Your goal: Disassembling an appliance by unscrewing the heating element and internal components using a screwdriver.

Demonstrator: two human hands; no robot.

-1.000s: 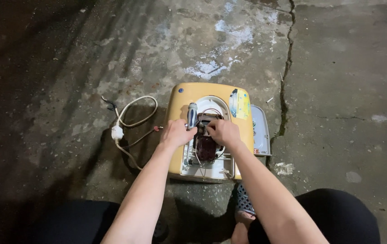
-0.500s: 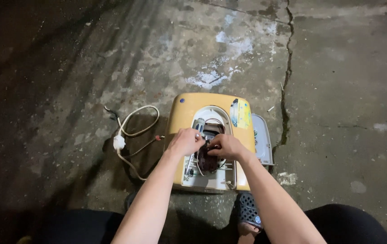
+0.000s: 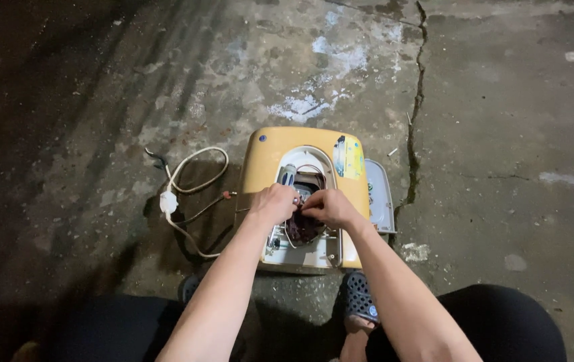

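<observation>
A yellow appliance housing [image 3: 270, 157] lies on the concrete floor with its inside exposed: a white frame, wires and a dark motor part [image 3: 302, 228]. My left hand [image 3: 273, 203] and my right hand [image 3: 329, 207] meet over the opening, fingers pinched together on small wires or a connector between them. What exactly the fingertips hold is hidden by the hands. A grey cylindrical part [image 3: 286, 175] stands just beyond my left hand.
A white power cord [image 3: 190, 179] with a plug block loops on the floor left of the housing. A grey cover panel [image 3: 379, 196] lies against its right side. A long crack [image 3: 416, 114] runs through the concrete. My sandalled foot [image 3: 359, 298] is just below the housing.
The view has shifted slightly. Both hands have drawn closer together over the opening, with the fingertips now meeting in the middle.
</observation>
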